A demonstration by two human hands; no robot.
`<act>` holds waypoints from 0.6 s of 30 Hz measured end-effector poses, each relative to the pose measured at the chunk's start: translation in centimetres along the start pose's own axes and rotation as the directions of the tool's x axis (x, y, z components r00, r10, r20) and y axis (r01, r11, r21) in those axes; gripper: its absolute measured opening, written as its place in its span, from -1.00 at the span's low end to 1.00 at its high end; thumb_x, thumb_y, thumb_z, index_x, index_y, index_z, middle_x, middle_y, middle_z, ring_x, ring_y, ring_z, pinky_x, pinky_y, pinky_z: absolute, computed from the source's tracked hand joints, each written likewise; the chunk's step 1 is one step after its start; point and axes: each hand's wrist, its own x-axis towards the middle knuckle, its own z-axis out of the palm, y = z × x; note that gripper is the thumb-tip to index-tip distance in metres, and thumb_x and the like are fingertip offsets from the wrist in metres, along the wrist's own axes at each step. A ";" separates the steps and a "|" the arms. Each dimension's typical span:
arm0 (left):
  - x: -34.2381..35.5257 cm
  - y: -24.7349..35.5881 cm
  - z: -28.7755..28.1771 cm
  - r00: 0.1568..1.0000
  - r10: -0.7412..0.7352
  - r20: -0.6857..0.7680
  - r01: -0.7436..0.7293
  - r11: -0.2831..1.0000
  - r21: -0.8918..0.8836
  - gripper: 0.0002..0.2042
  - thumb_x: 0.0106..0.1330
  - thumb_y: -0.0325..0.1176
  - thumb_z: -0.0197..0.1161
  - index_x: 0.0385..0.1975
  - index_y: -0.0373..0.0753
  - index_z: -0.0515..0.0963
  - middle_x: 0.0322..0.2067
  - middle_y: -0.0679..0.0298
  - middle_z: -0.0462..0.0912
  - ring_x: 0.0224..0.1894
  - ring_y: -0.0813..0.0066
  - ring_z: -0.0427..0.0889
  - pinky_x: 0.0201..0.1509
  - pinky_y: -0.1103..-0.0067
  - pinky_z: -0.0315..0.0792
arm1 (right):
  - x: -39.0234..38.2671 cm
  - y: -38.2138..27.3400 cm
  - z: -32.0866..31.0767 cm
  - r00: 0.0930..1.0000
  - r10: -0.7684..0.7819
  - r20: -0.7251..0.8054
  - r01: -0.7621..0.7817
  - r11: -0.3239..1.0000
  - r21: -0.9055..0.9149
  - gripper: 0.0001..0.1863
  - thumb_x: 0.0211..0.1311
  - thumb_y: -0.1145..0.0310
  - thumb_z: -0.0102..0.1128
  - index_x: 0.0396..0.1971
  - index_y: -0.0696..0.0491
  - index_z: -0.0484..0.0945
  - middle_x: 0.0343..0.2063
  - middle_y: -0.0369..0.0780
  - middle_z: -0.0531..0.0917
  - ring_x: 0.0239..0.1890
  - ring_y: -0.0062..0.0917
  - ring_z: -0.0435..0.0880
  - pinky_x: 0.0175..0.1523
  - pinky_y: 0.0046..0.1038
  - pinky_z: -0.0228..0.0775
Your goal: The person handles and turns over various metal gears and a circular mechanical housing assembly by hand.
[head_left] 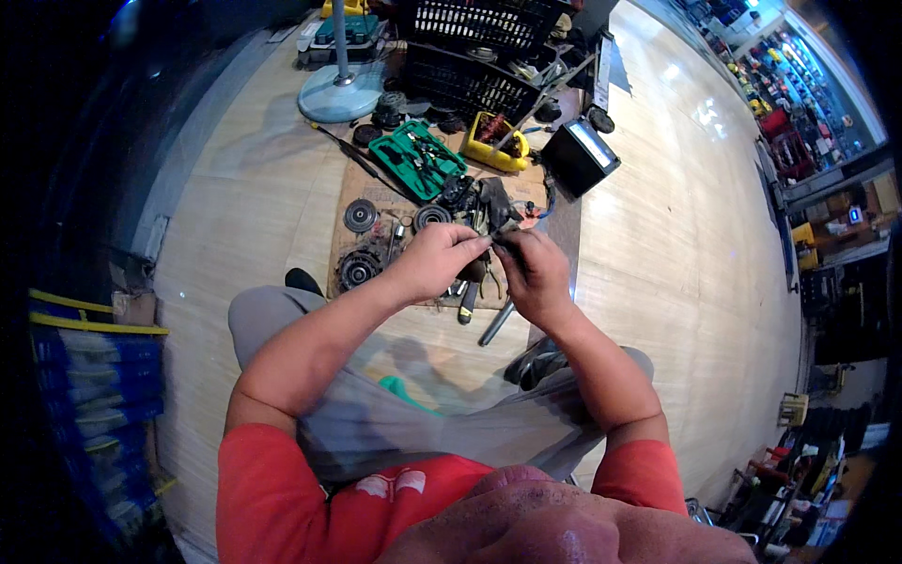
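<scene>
Head view: the left hand (437, 262) and right hand (540, 274) meet at the fingertips, thumbs and forefingers apparently pinching a small dark part (495, 242) between them; its kind cannot be told. Step in hand, as judged: fine two-handed manipulation of this part. The next move appears to call for steady fingertip pressure from both sides. A black-and-yellow handle (466, 308) and metal tube (496, 323) lie nearer the body than the hands; a toothed round part (358, 270) lies left of them, a green tool tray (383, 150) beyond.
</scene>
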 end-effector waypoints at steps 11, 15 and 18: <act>-0.3 0.4 -0.1 0.985 0.159 -0.066 -0.135 0.952 0.274 -0.79 0.35 -0.32 0.15 -0.28 -0.36 0.60 -0.46 0.23 0.65 -0.37 0.55 0.58 -0.23 0.53 0.45 | -0.2 0.2 0.2 0.901 0.397 0.174 -0.432 0.858 0.277 -0.84 0.24 0.44 0.26 -0.25 0.20 0.60 -0.47 -0.24 0.66 -0.42 -0.63 0.58 -0.28 -0.53 0.42; -0.5 0.3 0.1 0.935 0.349 -0.065 -0.298 0.871 0.391 -0.84 0.29 -0.37 0.20 -0.33 -0.35 0.60 -0.45 0.11 0.64 -0.36 0.28 0.63 -0.25 0.44 0.46 | 0.1 0.3 -0.1 0.824 0.487 0.290 -0.566 0.731 0.381 -0.84 0.27 0.39 0.24 -0.30 0.19 0.60 -0.51 -0.34 0.60 -0.48 -0.71 0.49 -0.35 -0.60 0.35; -0.5 0.3 0.0 0.862 0.508 -0.011 -0.440 0.758 0.481 -0.88 0.23 -0.40 0.24 -0.37 -0.32 0.60 -0.45 0.05 0.61 -0.36 0.06 0.62 -0.29 0.34 0.46 | 0.2 0.4 -0.8 0.740 0.539 0.402 -0.672 0.611 0.418 -0.85 0.28 0.38 0.24 -0.31 0.17 0.61 -0.54 -0.37 0.57 -0.51 -0.73 0.46 -0.40 -0.62 0.29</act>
